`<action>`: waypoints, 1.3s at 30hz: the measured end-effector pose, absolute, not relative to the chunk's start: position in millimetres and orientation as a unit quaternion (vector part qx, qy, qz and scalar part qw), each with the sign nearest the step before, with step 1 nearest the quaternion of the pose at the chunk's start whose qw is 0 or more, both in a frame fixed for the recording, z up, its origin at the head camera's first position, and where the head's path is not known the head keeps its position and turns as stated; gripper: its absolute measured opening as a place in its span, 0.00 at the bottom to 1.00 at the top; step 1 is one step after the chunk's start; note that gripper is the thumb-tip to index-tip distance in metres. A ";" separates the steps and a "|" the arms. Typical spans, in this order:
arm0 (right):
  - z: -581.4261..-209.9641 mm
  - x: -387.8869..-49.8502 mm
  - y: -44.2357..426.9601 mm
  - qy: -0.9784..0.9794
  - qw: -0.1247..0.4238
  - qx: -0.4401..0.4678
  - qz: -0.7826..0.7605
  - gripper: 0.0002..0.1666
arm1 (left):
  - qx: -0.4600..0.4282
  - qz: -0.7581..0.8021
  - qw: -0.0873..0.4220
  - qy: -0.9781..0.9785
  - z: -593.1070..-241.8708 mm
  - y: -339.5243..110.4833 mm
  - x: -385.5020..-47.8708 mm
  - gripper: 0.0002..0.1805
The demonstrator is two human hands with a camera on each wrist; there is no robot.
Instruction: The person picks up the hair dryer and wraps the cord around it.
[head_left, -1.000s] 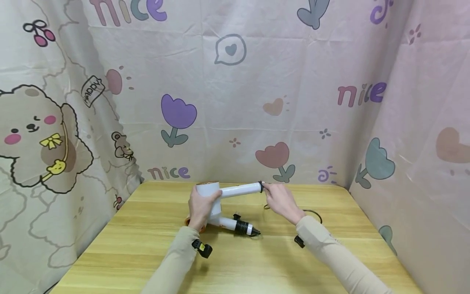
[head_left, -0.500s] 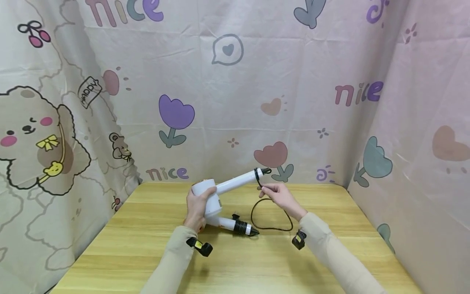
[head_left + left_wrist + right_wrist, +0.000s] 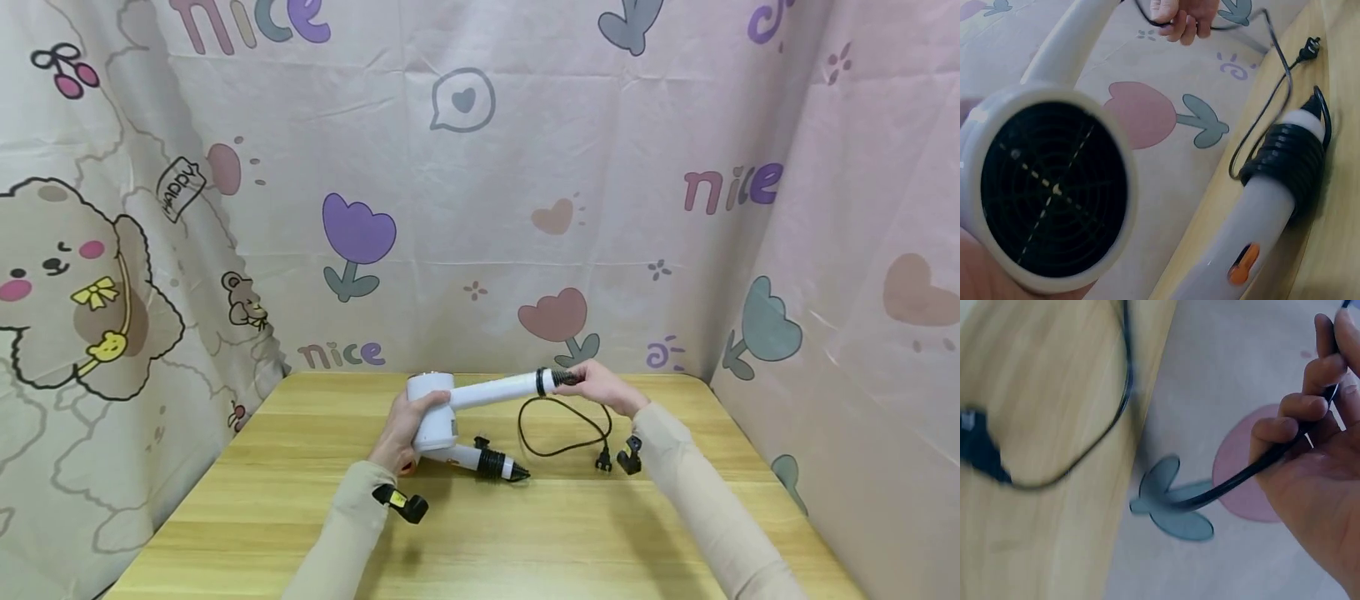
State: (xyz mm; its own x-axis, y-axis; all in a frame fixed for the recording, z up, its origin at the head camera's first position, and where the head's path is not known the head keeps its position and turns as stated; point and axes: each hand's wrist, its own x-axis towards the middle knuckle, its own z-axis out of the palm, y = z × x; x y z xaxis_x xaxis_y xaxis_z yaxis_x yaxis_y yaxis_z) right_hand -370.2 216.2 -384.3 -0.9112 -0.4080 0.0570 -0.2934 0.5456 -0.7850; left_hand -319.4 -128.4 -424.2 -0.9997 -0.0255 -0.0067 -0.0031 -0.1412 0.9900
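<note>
My left hand [image 3: 401, 425] grips a white hair dryer [image 3: 495, 390] by its barrel, the handle pointing right and slightly upward. Its round black grille [image 3: 1054, 187] fills much of the left wrist view. A turn of black cord [image 3: 541, 382] circles the handle near its end. Just beyond that end, my right hand [image 3: 603, 387] holds the cord; the right wrist view shows the curled fingers around the black cord [image 3: 1260, 462]. The loose length loops down to a plug [image 3: 603, 460] low over or on the table.
A second white hair dryer [image 3: 461, 455] lies on the wooden table [image 3: 480, 550] below the held one, its black cord [image 3: 492, 465] wound tightly round the handle. Its orange switch [image 3: 1244, 265] faces the left wrist camera. A patterned curtain [image 3: 465, 208] stands behind the table.
My right hand moved from the handle end down and then out to the right with the cord. The held dryer's handle tilted up, then lowered. The plug has come into view.
</note>
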 end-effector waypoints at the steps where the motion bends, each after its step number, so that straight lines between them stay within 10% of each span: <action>1: -381.9 -371.4 218.2 0.885 0.061 -0.200 -0.417 0.10 | 0.004 -0.749 -0.001 -0.663 -423.5 -129.7 -318.7 0.35; 8: -367.2 -370.8 219.0 0.908 0.010 -0.192 -0.371 0.08 | -0.034 -0.690 -0.003 -0.723 -419.3 -135.2 -318.7 0.38; 19: -361.3 -338.2 175.6 0.941 -0.157 -0.135 -0.269 0.13 | -0.035 -0.556 0.096 -0.825 -425.2 -139.0 -319.0 0.49; 39: -376.4 -314.1 146.4 0.917 -0.286 -0.178 -0.214 0.10 | 0.066 -0.585 0.265 -0.764 -421.9 -131.2 -319.9 0.50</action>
State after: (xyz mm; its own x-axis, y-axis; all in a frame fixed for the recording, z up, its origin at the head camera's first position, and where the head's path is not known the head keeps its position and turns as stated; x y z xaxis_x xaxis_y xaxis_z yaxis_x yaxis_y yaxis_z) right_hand -314.1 146.4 -376.4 -0.7737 -0.2038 0.5999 -0.4478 0.8457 -0.2903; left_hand -319.9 -131.2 -421.9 -0.8504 -0.4109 0.3287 0.2099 0.3078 0.9280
